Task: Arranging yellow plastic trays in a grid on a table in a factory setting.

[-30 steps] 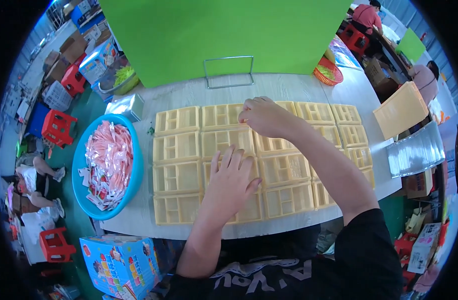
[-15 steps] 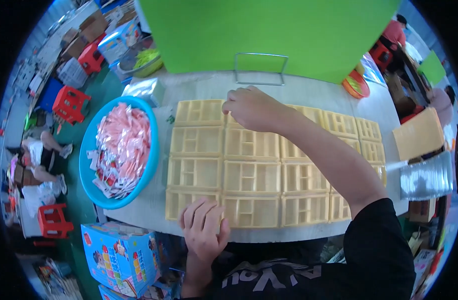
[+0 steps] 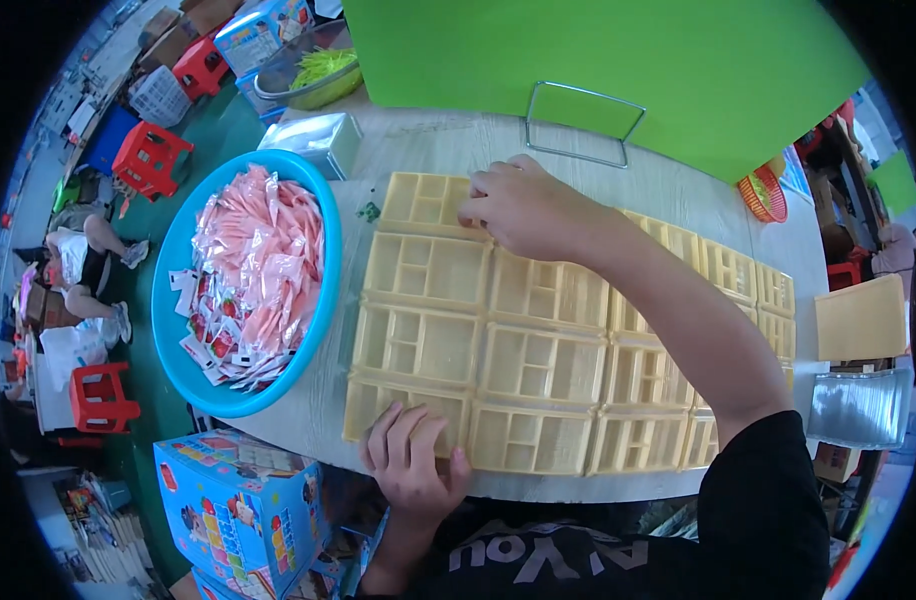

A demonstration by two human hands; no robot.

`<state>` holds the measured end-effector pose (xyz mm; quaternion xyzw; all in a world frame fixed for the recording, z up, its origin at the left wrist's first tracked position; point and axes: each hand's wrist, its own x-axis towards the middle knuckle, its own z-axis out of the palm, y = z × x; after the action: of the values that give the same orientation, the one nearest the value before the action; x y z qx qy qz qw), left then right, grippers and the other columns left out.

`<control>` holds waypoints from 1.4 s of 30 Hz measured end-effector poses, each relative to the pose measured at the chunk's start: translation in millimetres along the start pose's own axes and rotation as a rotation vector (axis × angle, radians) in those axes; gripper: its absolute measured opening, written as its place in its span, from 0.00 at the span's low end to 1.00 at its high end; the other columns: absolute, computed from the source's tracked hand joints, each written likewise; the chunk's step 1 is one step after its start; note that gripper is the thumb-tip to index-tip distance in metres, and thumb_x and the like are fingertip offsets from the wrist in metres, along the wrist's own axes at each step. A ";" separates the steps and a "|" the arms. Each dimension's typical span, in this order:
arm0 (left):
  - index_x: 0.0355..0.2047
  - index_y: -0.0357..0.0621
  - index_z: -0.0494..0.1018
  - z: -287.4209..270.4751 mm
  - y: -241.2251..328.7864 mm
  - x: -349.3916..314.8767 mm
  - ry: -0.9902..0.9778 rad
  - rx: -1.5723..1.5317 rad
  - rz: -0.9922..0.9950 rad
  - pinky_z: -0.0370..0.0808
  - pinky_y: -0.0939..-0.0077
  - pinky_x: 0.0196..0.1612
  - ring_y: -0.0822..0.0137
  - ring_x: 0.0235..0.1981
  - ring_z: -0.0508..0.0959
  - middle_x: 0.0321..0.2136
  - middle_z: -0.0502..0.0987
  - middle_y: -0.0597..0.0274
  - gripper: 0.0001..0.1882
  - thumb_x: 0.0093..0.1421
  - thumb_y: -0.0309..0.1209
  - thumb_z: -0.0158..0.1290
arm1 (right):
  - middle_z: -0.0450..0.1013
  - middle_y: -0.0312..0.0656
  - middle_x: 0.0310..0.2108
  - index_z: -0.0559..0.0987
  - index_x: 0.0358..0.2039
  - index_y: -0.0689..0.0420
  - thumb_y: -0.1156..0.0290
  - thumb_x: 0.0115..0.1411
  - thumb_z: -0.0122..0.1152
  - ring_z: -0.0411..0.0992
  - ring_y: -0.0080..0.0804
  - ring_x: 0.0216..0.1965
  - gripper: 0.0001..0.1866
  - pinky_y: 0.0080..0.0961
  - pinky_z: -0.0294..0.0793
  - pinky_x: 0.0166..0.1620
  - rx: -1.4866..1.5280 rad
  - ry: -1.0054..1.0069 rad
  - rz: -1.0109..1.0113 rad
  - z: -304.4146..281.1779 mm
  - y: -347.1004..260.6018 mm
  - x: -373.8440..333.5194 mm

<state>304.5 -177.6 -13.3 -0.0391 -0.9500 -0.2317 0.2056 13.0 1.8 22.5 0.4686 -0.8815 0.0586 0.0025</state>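
Rows of pale yellow plastic compartment trays (image 3: 543, 365) lie edge to edge on the table. My right hand (image 3: 528, 210) reaches over them to the back row. Its fingers are bent down and closed at the rim between the two leftmost back trays (image 3: 418, 203); the fingertips are partly hidden. My left hand (image 3: 413, 465) rests at the near edge of the front left tray (image 3: 378, 400), fingers a little apart and lying over its rim, holding nothing. The tray compartments in view look bare.
A blue tub (image 3: 163, 310) of pink packets (image 3: 263, 230) and small white sachets stands left of the trays. Behind are a silver box (image 3: 318, 140), a wire stand (image 3: 583, 155) and a green panel (image 3: 618, 70). A blue carton (image 3: 238, 500) sits front left; a red basket (image 3: 763, 195), far right.
The whole view has shifted and turned slightly, so trays and tub look nearer. Both hands stay at the same trays, with the right fingers still at the back row's rim.
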 end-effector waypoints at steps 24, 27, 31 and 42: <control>0.39 0.46 0.78 -3.7 -4.7 8.0 -0.002 -0.075 0.030 0.66 0.51 0.59 0.49 0.57 0.73 0.46 0.76 0.55 0.16 0.53 0.40 0.58 | 0.74 0.43 0.46 0.77 0.49 0.54 0.73 0.61 0.57 0.70 0.44 0.52 0.15 0.42 0.63 0.60 -0.005 -0.023 -0.036 -21.8 -14.5 -13.0; 0.39 0.46 0.78 -0.8 -5.3 5.8 0.017 -0.076 0.051 0.66 0.51 0.59 0.48 0.57 0.72 0.47 0.76 0.55 0.16 0.52 0.38 0.59 | 0.73 0.45 0.49 0.75 0.53 0.53 0.73 0.61 0.58 0.69 0.46 0.54 0.19 0.43 0.62 0.62 -0.083 -0.019 -0.011 -51.7 -21.5 -30.7; 0.40 0.47 0.78 -0.5 -5.8 1.7 0.049 -0.043 0.048 0.66 0.52 0.59 0.51 0.56 0.72 0.47 0.76 0.56 0.17 0.52 0.39 0.59 | 0.72 0.47 0.52 0.73 0.56 0.54 0.71 0.62 0.58 0.67 0.48 0.58 0.21 0.44 0.61 0.64 -0.116 0.051 0.021 -96.4 -39.1 -69.9; 0.40 0.44 0.77 7.4 -3.8 -7.8 0.163 -0.001 0.106 0.65 0.53 0.57 0.49 0.52 0.73 0.45 0.77 0.53 0.14 0.55 0.35 0.56 | 0.74 0.46 0.45 0.77 0.50 0.57 0.67 0.61 0.59 0.69 0.50 0.50 0.17 0.45 0.63 0.59 -0.064 0.230 0.227 -138.9 -120.8 -264.0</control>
<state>308.2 -177.5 -24.0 -0.0703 -0.9266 -0.2237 0.2942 253.9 167.6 157.0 0.3558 -0.9241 0.0837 0.1119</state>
